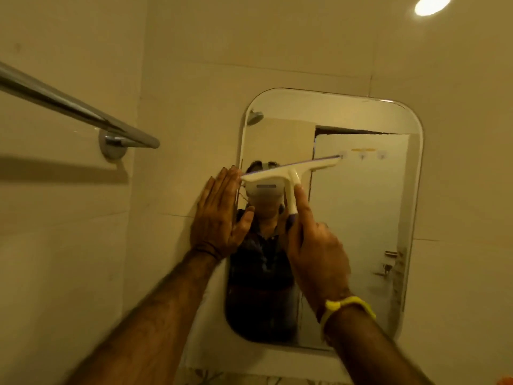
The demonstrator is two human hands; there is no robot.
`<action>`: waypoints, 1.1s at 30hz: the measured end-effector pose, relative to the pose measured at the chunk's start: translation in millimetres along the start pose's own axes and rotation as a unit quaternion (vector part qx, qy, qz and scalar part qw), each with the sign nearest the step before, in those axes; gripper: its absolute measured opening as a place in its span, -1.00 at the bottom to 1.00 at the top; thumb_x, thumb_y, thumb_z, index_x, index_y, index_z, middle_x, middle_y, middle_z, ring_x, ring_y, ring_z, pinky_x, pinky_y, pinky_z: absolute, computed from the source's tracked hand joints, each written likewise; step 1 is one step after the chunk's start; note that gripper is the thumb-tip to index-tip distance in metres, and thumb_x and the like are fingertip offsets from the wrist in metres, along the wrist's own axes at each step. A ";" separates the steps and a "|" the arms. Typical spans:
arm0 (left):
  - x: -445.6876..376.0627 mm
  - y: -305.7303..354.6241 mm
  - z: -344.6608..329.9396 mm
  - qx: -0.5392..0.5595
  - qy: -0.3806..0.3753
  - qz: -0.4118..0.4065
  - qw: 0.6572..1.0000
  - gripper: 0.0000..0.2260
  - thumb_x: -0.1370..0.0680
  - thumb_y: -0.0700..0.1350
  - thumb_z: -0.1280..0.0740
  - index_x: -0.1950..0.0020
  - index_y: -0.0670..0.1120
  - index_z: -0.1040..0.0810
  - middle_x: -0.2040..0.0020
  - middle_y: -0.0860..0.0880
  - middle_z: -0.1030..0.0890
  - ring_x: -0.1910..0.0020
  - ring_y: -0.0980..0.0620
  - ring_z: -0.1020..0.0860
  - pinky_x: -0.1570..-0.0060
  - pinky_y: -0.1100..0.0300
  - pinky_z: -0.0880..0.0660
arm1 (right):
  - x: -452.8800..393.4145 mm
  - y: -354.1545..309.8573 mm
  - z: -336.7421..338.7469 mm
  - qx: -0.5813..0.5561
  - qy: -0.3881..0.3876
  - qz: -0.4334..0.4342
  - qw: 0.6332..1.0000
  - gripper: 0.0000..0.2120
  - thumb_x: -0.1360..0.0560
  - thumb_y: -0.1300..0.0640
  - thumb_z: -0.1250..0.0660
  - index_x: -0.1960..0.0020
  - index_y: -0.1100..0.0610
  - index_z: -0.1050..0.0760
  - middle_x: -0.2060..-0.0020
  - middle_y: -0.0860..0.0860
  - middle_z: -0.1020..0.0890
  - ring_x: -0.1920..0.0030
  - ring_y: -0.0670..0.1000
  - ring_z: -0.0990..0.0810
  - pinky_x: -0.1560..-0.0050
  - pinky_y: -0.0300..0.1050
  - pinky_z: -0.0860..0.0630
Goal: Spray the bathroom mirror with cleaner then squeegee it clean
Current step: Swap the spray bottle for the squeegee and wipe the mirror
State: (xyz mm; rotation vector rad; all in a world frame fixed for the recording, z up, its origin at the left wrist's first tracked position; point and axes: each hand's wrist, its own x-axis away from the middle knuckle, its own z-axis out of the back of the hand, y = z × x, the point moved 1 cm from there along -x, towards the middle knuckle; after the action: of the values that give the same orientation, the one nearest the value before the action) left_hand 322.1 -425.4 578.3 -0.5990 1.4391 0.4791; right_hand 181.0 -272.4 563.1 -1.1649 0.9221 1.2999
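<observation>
A rounded rectangular mirror (361, 218) hangs on the tiled wall ahead of me. My right hand (313, 245), with a yellow band on its wrist, grips the handle of a white T-shaped squeegee (291, 173). Its blade lies tilted across the middle of the glass, right end higher. My left hand (219, 215) is flat and open, fingers pointing up, pressed against the wall at the mirror's left edge beside the blade's left tip. No spray bottle is in view. The lower right of the glass looks smeared and misty.
A chrome towel rail (83, 112) juts out from the left wall at upper left, level with the mirror's top. A ceiling light (431, 5) glows at top right. The mirror reflects a person, a shower head and a door.
</observation>
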 end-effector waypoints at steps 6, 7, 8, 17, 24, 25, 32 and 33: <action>20.7 1.8 3.1 0.002 -0.032 0.044 0.999 -0.29 -0.61 0.23 -0.07 -0.62 -0.20 -0.14 -0.63 -0.17 -0.18 -0.64 -0.09 -0.09 -0.62 -0.10 0.01 | 60.3 28.6 -3.1 0.010 -0.147 0.058 0.987 -0.34 -0.66 0.08 -0.15 -0.60 -0.19 0.15 -0.31 0.13 -0.53 0.06 -0.02 -0.66 0.31 -0.25 -0.64; 29.2 1.5 3.1 -0.008 -0.037 0.041 0.998 -0.26 -0.61 0.27 -0.03 -0.63 -0.20 -0.13 -0.64 -0.17 -0.16 -0.64 -0.10 -0.08 -0.62 -0.09 0.03 | 68.8 34.2 -1.0 0.013 -0.163 0.071 0.984 -0.33 -0.66 0.08 -0.15 -0.59 -0.20 0.18 -0.37 0.14 -0.49 -0.02 0.00 -0.66 0.29 -0.24 -0.66; 35.4 1.6 3.3 -0.019 -0.038 0.036 0.998 -0.24 -0.61 0.31 -0.01 -0.63 -0.20 -0.12 -0.64 -0.18 -0.16 -0.64 -0.10 -0.08 -0.62 -0.08 0.03 | 67.3 36.4 -0.4 0.013 -0.162 0.078 0.984 -0.34 -0.66 0.07 -0.14 -0.59 -0.21 0.17 -0.37 0.13 -0.49 -0.04 0.01 -0.65 0.29 -0.22 -0.66; 34.6 10.1 10.3 -0.012 -0.027 0.077 0.997 -0.19 -0.60 0.33 -0.06 -0.61 -0.26 -0.12 -0.63 -0.19 -0.16 -0.63 -0.15 -0.12 -0.62 -0.05 0.00 | 28.5 18.8 -6.6 -0.022 -0.122 0.073 0.990 -0.41 -0.68 0.10 -0.03 -0.60 -0.14 0.16 -0.09 0.08 -0.55 0.13 0.05 -0.55 0.22 -0.10 -0.61; 35.6 2.6 2.5 -0.063 -0.021 0.041 0.997 -0.32 -0.64 0.24 -0.03 -0.60 -0.21 -0.24 -0.63 -0.20 -0.18 -0.64 -0.10 -0.09 -0.62 -0.02 0.04 | 64.1 44.9 3.3 -0.007 -0.120 0.064 0.991 -0.43 -0.66 0.11 -0.11 -0.60 -0.13 -0.02 -0.15 0.14 -0.58 0.29 0.04 -0.56 0.44 -0.17 -0.56; 36.6 1.7 1.3 -0.069 -0.008 0.034 0.997 -0.37 -0.65 0.17 -0.10 -0.59 -0.21 -0.25 -0.62 -0.20 -0.20 -0.64 -0.09 -0.10 -0.62 -0.03 0.02 | 49.2 40.3 1.6 -0.007 -0.089 0.050 0.995 -0.45 -0.66 0.12 -0.13 -0.60 -0.10 -0.07 -0.08 0.13 -0.60 0.30 0.03 -0.52 0.45 -0.20 -0.51; 35.6 2.5 1.3 -0.094 -0.016 0.041 0.995 -0.42 -0.67 0.12 -0.06 -0.60 -0.18 -0.24 -0.62 -0.19 -0.20 -0.63 -0.11 -0.12 -0.61 -0.07 -0.01 | 85.5 54.7 9.1 -0.036 -0.105 -0.027 0.993 -0.49 -0.66 0.18 -0.18 -0.58 -0.02 -0.17 -0.07 0.14 -0.65 0.41 -0.13 -0.39 0.39 -0.47 -0.27; 35.3 3.4 1.5 -0.099 -0.022 0.044 0.994 -0.42 -0.69 0.14 0.03 -0.61 -0.17 -0.22 -0.63 -0.18 -0.19 -0.63 -0.12 -0.12 -0.61 -0.08 -0.01 | 100.2 59.6 12.8 -0.041 -0.112 -0.034 0.992 -0.48 -0.64 0.19 -0.19 -0.57 0.00 -0.20 -0.07 0.16 -0.66 0.43 -0.10 -0.43 0.35 -0.51 -0.23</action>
State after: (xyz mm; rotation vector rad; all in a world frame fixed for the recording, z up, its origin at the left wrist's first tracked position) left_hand 324.0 -423.7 542.9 -0.6813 1.3896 0.7059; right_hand 129.8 -243.1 461.8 -1.0782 0.6663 1.3902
